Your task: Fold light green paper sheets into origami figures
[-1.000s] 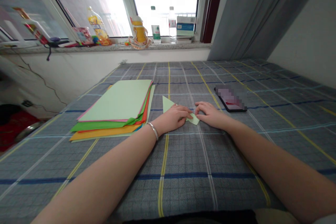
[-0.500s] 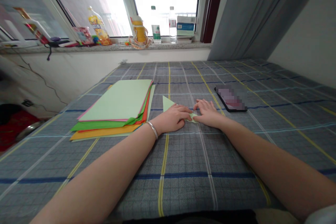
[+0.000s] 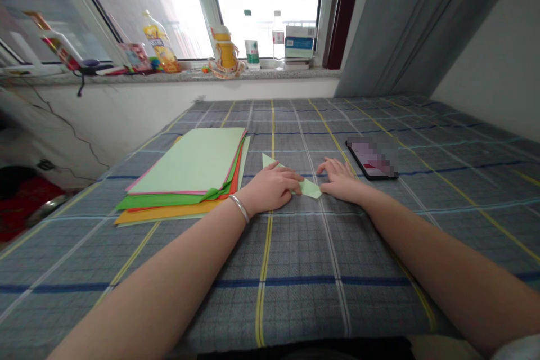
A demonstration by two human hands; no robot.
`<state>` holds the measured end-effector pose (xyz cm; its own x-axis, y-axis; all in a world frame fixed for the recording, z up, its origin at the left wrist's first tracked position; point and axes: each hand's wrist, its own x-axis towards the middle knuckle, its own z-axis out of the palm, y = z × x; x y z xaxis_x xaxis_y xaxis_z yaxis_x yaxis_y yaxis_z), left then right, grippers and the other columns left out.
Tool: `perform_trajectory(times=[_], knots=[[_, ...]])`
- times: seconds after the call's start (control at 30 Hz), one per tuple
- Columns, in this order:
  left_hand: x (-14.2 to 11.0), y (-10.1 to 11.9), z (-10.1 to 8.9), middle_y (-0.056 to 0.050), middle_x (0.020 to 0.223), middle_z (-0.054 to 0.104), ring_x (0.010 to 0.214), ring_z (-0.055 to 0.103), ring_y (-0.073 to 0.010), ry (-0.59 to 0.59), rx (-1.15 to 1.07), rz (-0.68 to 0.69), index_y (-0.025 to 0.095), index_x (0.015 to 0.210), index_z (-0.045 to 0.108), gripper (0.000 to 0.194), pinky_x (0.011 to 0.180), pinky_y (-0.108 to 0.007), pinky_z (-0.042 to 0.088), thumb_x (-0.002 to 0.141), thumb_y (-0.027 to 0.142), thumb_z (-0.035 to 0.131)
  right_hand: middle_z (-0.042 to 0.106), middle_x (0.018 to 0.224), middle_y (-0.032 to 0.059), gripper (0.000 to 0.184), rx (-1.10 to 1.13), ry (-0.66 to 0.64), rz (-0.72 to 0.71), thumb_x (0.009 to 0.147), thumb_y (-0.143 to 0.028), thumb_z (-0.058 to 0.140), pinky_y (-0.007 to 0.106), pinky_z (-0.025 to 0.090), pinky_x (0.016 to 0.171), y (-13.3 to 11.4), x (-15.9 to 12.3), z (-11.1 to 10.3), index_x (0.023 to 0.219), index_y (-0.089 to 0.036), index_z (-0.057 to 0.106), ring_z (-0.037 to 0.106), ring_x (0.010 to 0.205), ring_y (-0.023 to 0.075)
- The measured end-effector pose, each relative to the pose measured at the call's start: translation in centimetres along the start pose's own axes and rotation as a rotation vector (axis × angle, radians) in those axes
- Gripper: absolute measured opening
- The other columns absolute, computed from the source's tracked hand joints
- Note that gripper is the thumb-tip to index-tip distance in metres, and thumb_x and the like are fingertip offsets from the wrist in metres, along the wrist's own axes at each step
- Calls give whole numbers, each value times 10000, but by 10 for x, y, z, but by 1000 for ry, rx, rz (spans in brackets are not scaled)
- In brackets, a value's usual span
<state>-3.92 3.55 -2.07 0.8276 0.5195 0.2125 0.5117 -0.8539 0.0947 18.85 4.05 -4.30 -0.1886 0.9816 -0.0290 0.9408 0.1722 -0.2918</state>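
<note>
My left hand point(image 3: 272, 187) lies on a folded pale green paper point(image 3: 309, 188), pressing its middle against the checked bedspread. The hand hides that middle part. One pointed end of the paper shows beyond my left hand, and the other sticks out to the right of it. My right hand point(image 3: 340, 180) rests flat on the cover with its fingers apart, close beside the paper's right tip. A silver bangle point(image 3: 239, 208) circles my left wrist.
A stack of coloured paper sheets point(image 3: 185, 162) lies to the left, with pale green on top. A smartphone point(image 3: 373, 158) with a blurred screen lies to the right. Bottles point(image 3: 160, 42) and boxes stand on the windowsill point(image 3: 177, 76) beyond the bed.
My right hand has moved right, away from the paper, and more of the paper's right end now shows. My left hand stays on the paper.
</note>
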Motion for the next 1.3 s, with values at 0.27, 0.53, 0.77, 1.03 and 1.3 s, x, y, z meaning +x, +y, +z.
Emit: perform_trajectory(times=[0.27, 0.53, 0.77, 1.03, 1.3], knots=[[-5, -4, -5, -6, 1169, 639, 1084, 563, -189, 5, -1, 23, 242, 935, 703, 281, 990, -366, 408, 807, 123, 482, 325, 1462, 147, 408, 14, -17, -34, 705, -221, 515, 508, 88, 1125, 5, 0, -2, 1112, -198, 508, 184, 1405, 262], [-5, -5, 3, -38, 997, 645, 1004, 567, -179, 71, -68, -24, 182, 818, 602, 180, 932, -316, 439, 791, 74, 460, 459, 1376, 116, 256, 76, 74, -174, 751, -159, 483, 451, 233, 1085, 16, 5, 1, 958, -210, 626, 332, 1333, 244], [-3, 0, 8, -83, 1021, 579, 980, 544, -209, 83, 5, -52, 148, 1078, 540, 256, 897, -342, 452, 828, 173, 492, 552, 1273, 114, 189, 81, 176, -284, 829, -393, 538, 482, 318, 1024, 5, -5, 0, 836, -217, 609, 441, 1245, 267], [-5, 1, 12, -100, 1143, 542, 1064, 514, -222, 66, 104, -98, 178, 1192, 537, 313, 945, -373, 423, 914, 287, 442, 548, 1257, 145, 288, 63, 189, -291, 717, -460, 672, 491, 343, 1023, -9, -7, 6, 740, -209, 534, 445, 1238, 295], [0, 18, 5, -101, 1016, 633, 989, 536, -282, 149, 354, -299, 177, 1293, 478, 555, 866, -413, 417, 833, 465, 592, 554, 1249, 111, 206, 172, 188, -347, 752, -370, 653, 465, 360, 1017, -9, -7, 8, 715, -212, 526, 476, 1193, 270]])
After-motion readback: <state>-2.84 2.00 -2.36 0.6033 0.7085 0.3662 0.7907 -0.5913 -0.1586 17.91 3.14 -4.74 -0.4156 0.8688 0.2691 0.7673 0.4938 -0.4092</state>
